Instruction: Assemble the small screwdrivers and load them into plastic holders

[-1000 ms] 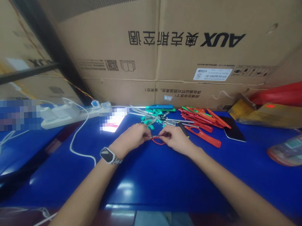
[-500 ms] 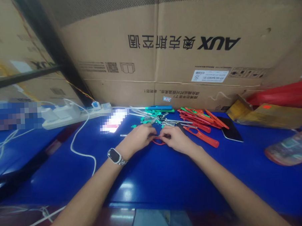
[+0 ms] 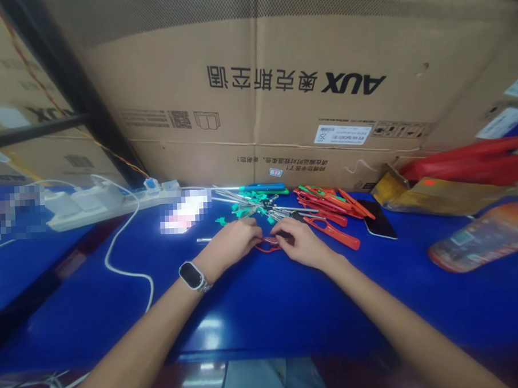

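Close together over the blue table, my two hands work on a small red plastic piece with a loop. My left hand, with a watch at the wrist, is closed on its left side. The thumb and fingers of my right hand pinch its right end; the fingers hide part of it. A thin metal rod sticks out to the left of my left hand. Just beyond lie small green plastic pieces and metal rods. Red handle-like plastic parts lie right of my right hand.
A blue-handled tool lies behind the green pieces. Right are a dark phone, a yellow box and a plastic jar. Left are a lit screen, a power strip and a white cable. A large carton stands behind.
The camera view has shifted slightly, moving the scene left. My right fingers have changed their hold a little and more of the red piece shows between my hands.
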Motion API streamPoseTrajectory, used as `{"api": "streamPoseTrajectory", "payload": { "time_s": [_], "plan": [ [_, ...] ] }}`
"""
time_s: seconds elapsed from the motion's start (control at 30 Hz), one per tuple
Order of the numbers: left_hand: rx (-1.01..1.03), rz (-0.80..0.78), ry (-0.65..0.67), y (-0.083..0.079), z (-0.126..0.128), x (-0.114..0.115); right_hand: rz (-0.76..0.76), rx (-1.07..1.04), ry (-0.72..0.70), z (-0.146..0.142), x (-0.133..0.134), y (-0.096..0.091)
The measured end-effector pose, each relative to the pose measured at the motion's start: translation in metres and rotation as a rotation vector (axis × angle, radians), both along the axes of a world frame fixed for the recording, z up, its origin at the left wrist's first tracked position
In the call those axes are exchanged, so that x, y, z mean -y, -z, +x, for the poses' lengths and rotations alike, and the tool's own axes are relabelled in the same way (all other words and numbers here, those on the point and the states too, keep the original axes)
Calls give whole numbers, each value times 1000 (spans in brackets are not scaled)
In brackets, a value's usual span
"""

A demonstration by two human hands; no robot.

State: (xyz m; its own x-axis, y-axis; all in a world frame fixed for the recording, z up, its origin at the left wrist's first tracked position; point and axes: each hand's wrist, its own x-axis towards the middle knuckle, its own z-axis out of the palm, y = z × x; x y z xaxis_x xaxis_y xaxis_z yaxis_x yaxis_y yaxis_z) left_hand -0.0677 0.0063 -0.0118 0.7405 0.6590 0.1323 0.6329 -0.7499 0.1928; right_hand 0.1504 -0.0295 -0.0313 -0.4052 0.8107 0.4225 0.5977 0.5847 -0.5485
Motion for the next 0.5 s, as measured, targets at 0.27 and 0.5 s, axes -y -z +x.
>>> {"api": "streamPoseTrajectory", "payload": {
  "time_s": [0.27, 0.5],
  "plan": [
    [-78, 45, -34, -5, 2, 4, -31, -11, 58, -3, 5, 3],
    [-106, 97, -17, -5, 3, 5, -145, 289, 188, -18, -5, -21]
  ]
}}
